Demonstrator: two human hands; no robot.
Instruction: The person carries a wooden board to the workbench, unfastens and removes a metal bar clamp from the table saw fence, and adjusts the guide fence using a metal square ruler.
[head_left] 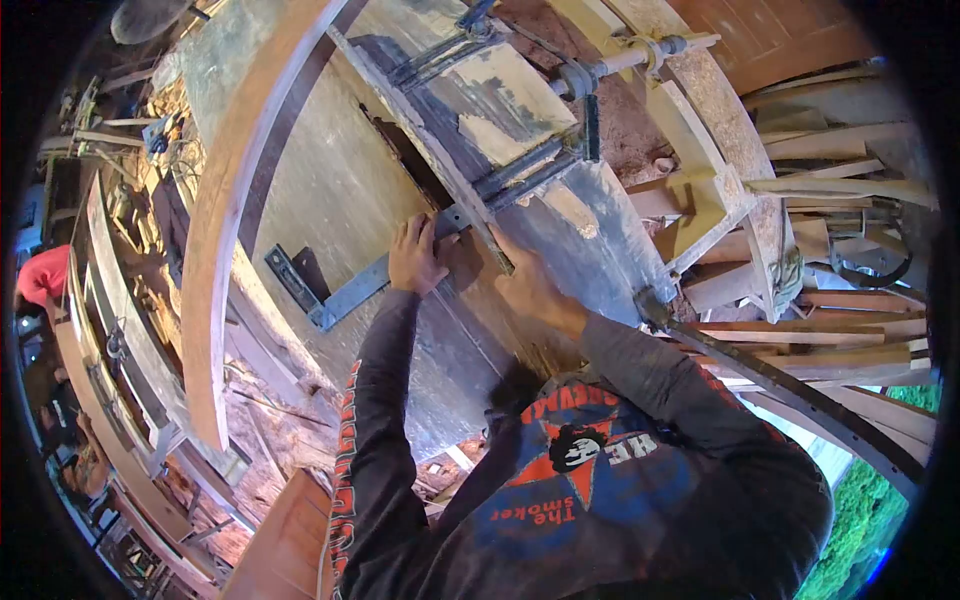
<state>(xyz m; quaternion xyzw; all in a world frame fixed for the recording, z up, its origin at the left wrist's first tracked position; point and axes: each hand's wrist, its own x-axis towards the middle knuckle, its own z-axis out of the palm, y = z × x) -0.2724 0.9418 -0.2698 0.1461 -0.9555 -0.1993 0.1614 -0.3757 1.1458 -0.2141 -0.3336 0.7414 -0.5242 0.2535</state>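
Observation:
My left hand (418, 262) lies over the blade of a metal try square (355, 292), gripping it near the end, by the long board. The square's shorter arm (292, 278) sits farther left on the worn worktable (330, 180). My right hand (533, 290) is wrapped around the near end of a long straight board (415, 120) that runs away across the table; some of its fingers are hidden. Beside this board, a dark narrow slot (405, 150) is cut into the tabletop.
A long curved wooden piece (215, 240) arches past the table's left side. Dark metal brackets (530, 170) and a clamp (625, 65) sit at the far right. Stacked timber (830, 330) lies right. A person in a red shirt (45, 277) is at far left.

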